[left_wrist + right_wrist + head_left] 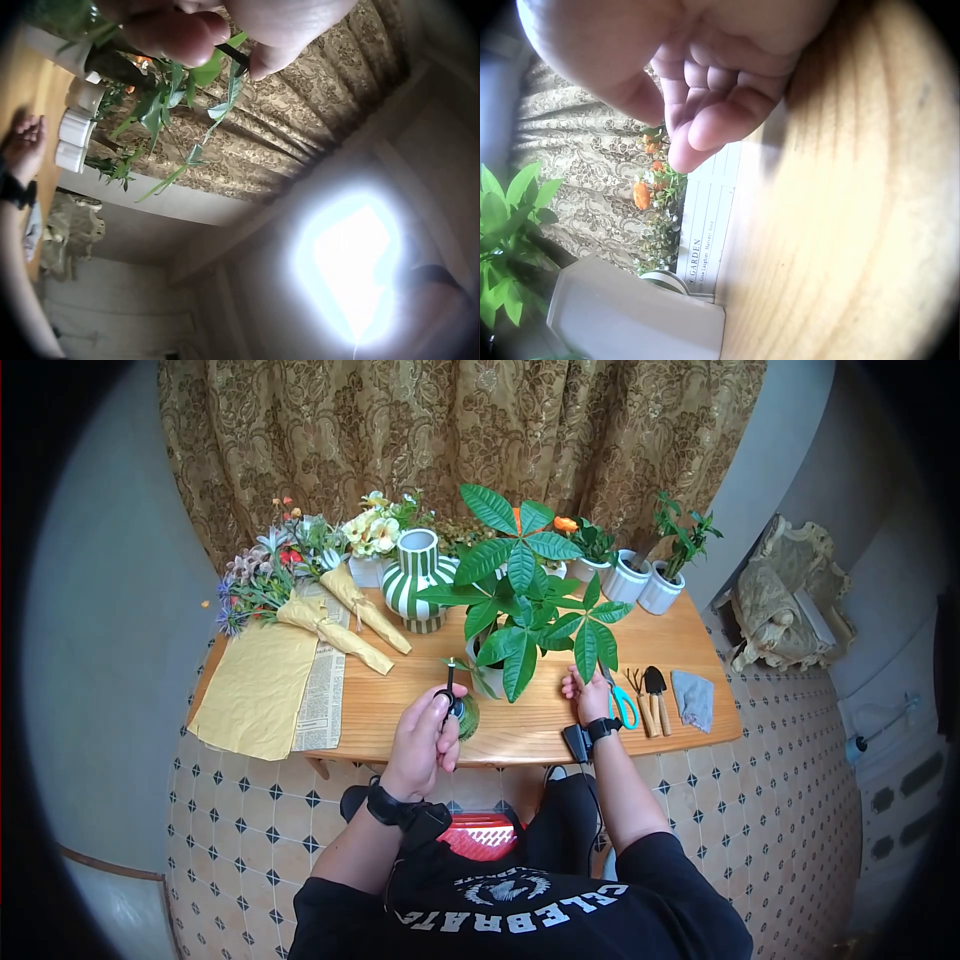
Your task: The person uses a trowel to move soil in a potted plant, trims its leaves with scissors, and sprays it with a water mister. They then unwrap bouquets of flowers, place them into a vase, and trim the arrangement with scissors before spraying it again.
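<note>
My left hand (425, 740) grips a spray bottle with a black top (451, 678) and a see-through green body (467, 716). In the left wrist view, its thumb and fingers (169, 37) close round a thin black part. Ahead of it stands a leafy potted plant (520, 595) in a pale pot (492, 678). My right hand (590, 698) rests at the tabletop with fingers loosely curled and nothing in them. Beside it lie scissors with turquoise handles (624, 707). In the right wrist view, the pale pot (637, 311) stands near those curled fingers (731, 124).
Small garden tools (655, 705) and a grey cloth (692, 700) lie at the right. Several potted plants line the back, beside a green-striped vase (420, 585). Wrapping paper (250, 685), newspaper (320, 700) and flowers (290, 550) cover the left of the wooden table (530, 735).
</note>
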The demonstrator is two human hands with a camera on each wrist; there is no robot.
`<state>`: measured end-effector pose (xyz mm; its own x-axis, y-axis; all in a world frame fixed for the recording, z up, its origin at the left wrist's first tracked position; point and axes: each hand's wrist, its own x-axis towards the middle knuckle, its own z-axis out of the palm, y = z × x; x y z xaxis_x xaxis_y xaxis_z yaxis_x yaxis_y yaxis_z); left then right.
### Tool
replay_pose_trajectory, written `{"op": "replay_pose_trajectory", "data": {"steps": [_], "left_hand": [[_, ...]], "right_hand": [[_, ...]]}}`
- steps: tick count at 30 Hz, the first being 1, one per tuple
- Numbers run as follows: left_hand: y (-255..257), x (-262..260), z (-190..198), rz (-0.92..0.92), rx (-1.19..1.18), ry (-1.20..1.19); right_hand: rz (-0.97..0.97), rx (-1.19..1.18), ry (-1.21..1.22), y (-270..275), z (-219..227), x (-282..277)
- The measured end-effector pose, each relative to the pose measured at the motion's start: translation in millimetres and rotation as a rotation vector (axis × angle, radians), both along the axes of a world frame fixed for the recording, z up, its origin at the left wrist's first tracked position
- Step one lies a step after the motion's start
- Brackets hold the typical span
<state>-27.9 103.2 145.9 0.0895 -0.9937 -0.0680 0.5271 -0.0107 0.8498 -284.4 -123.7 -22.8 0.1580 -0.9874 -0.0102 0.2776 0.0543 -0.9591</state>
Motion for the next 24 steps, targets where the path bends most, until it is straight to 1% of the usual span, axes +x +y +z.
{"op": "replay_pose_trajectory", "data": {"steps": [7,10,16,24], "left_hand": [[1,-1,2,-0.002,-0.009,-0.012],[1,-2,4,-0.016,-0.037,-0.067],[1,-2,5,-0.094,-0.053,-0.057],[5,-5,10,-0.248,-0.023,-0.127]], "right_hand": [[0.005,0.001,-0.004,-1,0,0],[0.002,0.007,-0.013,0,0,0],[-0.004,0.004,0.002,1,2,0],[0.009,-0.003,-0.001,0,0,0]]}}
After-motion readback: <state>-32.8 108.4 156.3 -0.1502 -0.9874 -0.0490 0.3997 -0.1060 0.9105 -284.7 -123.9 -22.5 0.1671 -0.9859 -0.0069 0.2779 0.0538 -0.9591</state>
